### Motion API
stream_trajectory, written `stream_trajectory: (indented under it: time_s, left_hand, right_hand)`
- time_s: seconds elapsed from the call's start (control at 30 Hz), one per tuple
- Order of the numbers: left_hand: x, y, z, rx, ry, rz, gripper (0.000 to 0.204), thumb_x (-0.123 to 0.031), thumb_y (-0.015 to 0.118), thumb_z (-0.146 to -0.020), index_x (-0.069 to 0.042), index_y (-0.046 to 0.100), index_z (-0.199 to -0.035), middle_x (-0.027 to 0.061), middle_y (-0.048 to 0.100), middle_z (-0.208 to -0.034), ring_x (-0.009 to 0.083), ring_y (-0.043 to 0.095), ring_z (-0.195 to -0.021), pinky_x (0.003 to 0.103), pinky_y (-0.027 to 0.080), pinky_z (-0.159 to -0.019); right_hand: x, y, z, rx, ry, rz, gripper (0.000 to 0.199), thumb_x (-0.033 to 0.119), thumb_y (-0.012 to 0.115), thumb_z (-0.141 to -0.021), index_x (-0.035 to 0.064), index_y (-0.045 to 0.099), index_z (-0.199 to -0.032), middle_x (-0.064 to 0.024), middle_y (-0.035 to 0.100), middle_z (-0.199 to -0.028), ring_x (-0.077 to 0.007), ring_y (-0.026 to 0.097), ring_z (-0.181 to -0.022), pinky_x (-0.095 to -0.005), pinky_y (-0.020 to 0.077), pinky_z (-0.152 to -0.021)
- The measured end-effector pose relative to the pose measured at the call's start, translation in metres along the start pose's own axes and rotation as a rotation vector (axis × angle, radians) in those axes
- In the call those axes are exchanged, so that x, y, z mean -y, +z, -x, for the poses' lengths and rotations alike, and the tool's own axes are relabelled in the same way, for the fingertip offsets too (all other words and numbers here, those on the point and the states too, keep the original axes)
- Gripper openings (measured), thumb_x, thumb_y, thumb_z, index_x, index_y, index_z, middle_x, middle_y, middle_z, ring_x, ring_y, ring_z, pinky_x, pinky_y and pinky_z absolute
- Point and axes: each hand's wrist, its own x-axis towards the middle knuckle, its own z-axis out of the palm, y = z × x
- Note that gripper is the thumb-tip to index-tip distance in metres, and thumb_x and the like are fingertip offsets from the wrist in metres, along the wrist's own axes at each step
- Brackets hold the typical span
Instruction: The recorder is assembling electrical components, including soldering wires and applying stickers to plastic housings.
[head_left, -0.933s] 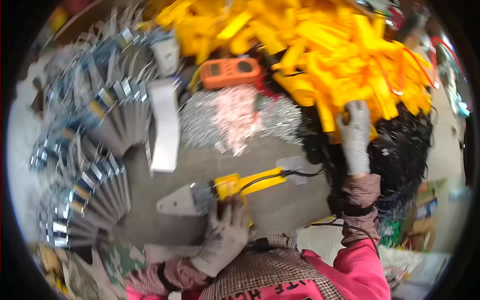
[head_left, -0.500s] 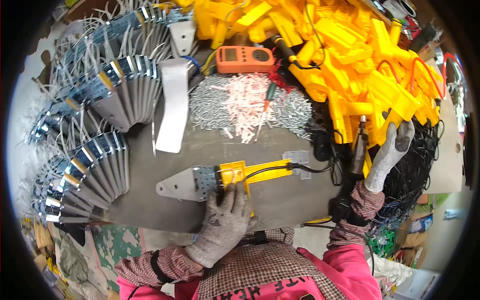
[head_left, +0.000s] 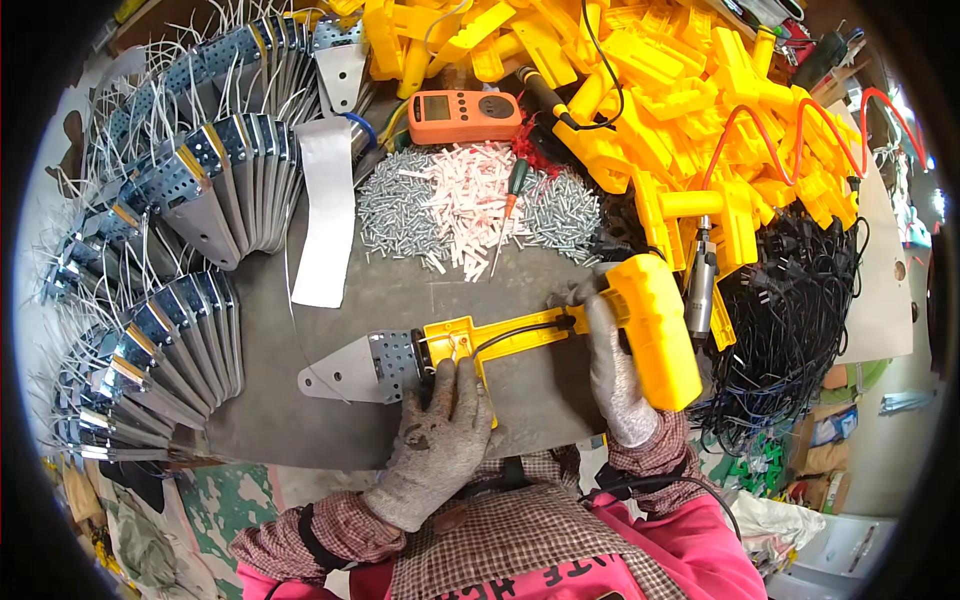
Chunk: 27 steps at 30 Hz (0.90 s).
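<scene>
Left hand (head_left: pixel 438 440) in a grey knit glove lies flat, fingers together, pressing the half-open yellow plastic tool body with its silver perforated metal blade (head_left: pixel 420 358) onto the grey tabletop (head_left: pixel 380 295); right hand (head_left: pixel 612 372), fingers curled, grips a yellow plastic handle shell (head_left: pixel 655 330) just right of it; a black cord (head_left: pixel 520 330) runs between them.

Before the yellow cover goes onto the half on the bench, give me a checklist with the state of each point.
1. Left hand pins the open yellow half to the bench: ok.
2. Right hand grips the yellow cover: ok.
3. Black cable lies inside the half's channel: cannot tell.
4. Metal plate sits in the half's front end: ok.
5. Screw pile and screwdriver within reach: ok.
6. Cover lined up over the half: not ok, it is off to the right.
</scene>
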Motion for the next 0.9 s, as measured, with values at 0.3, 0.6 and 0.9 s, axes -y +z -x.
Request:
stream_trajectory:
  time_s: [0.3,0.6,0.9]
  left_hand:
    - [0.037,0.004,0.041,-0.062,0.164,0.371,0.054,-0.042,0.069,-0.086,-0.005,0.061,-0.124,0.0205,0.05,-0.143,0.0332,0.045,-0.135,0.058,0.041,-0.106]
    - [0.031,-0.01,0.018,-0.25,0.036,0.169,0.058,-0.046,0.064,-0.089,-0.009,0.059,-0.133,0.01,0.045,-0.151,0.0254,0.041,-0.14,0.049,0.031,-0.114]
    - [0.075,-0.042,-0.047,-0.105,-0.089,0.447,0.068,-0.049,0.062,-0.092,-0.005,0.047,-0.142,0.024,0.062,-0.125,0.0385,0.061,-0.116,0.049,0.047,-0.1]
  right_hand:
    - [0.009,0.031,0.001,0.516,-0.446,0.275,0.053,0.012,0.065,-0.085,0.0068,0.046,-0.135,-0.0189,0.052,-0.13,-0.0396,0.046,-0.128,-0.055,0.031,-0.11]
    - [0.0,0.031,-0.044,0.6,-0.507,0.443,0.027,0.023,0.068,-0.088,0.006,0.065,-0.109,-0.0149,0.068,-0.102,-0.0358,0.067,-0.087,-0.0413,0.0544,-0.073]
    - [-0.003,0.047,-0.057,0.464,-0.449,0.329,0.023,0.021,0.066,-0.089,0.0052,0.064,-0.106,-0.0181,0.067,-0.095,-0.0387,0.066,-0.086,-0.0463,0.0538,-0.074]
